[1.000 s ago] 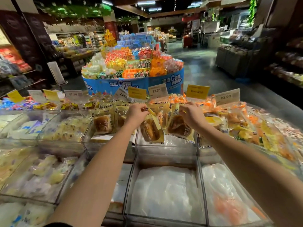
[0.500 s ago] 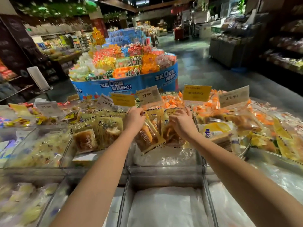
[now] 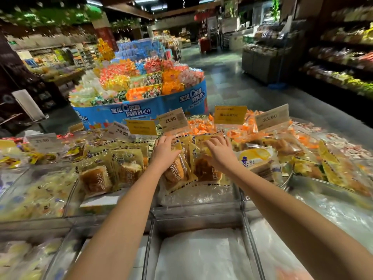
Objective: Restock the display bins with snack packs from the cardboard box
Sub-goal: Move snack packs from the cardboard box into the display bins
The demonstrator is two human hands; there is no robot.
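**Head view.** Shop display table, clear bins in rows.

1. Bin: middle row, about the centre of the table. It holds bread packs stood on end over a crumpled clear liner.
2. Front pack: yellow wrapper with a brown loaf showing. Its long axis rises from the bin floor and tilts back toward the far edge.
3. Left hand: on the front pack's upper half. The fingers curl over its top edge and the thumb lies across its face, gripping it.
4. Right hand: just beside the left, on the second pack. The fingers are spread and laid flat on the wrapper, pressing it, not closed round it.
5. Box: not in view.
6. Sundries: like packs in the left bin, price tags behind, a white-lined near bin, and a candy stand across the aisle.

**Assessment.** This looks like the placing step, close to release. Both packs lie directly under the fingers, so no reach remains. The left hand must let go, while the right need only lift. Because the packs lean back, easing them toward the far edge should seat them. A forward slip would tip them toward the near edge.
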